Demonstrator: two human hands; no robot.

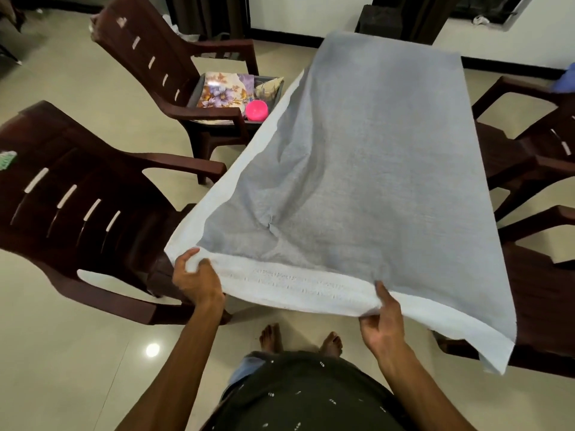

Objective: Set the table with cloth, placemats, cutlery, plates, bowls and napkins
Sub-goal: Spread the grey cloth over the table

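Gripping the white hem at 7 o'clock, the left hand [194, 279] bunches the grey cloth [367, 169] that drapes the surface toward 12 o'clock, while the right hand [381, 321] pinches the same hem at 5 o'clock; soft, light fabric likely handles best by its near corners.

You have brown chairs round you: the near chair [77, 200] at left, a far chair [174, 57] beyond it, and two more chairs [535, 144] well apart at right. Beside the near chair, a light glare [152, 349] marks the tiled floor [62, 353].
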